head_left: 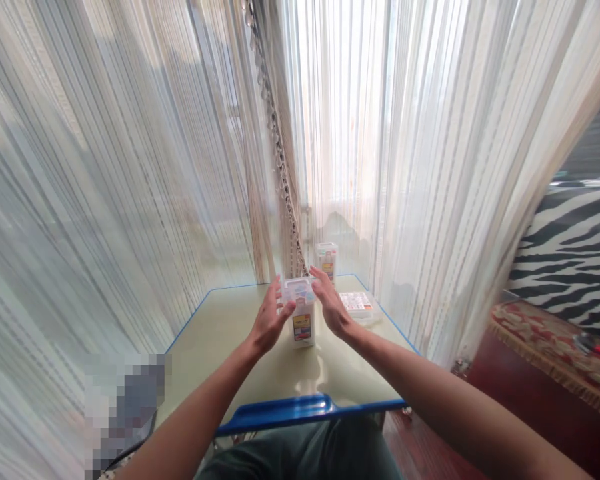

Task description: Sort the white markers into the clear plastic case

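Left hand and right hand flank a lidded box, upright on the counter between their fingers | fingers spread, firm contact unclear | uneven pressure could tip the tall box; a rightward slip could jostle the flat case beside the right fingers

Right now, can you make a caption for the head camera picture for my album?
Left hand and right hand flank a labelled plastic box on a blue-edged table, sheer curtains behind.
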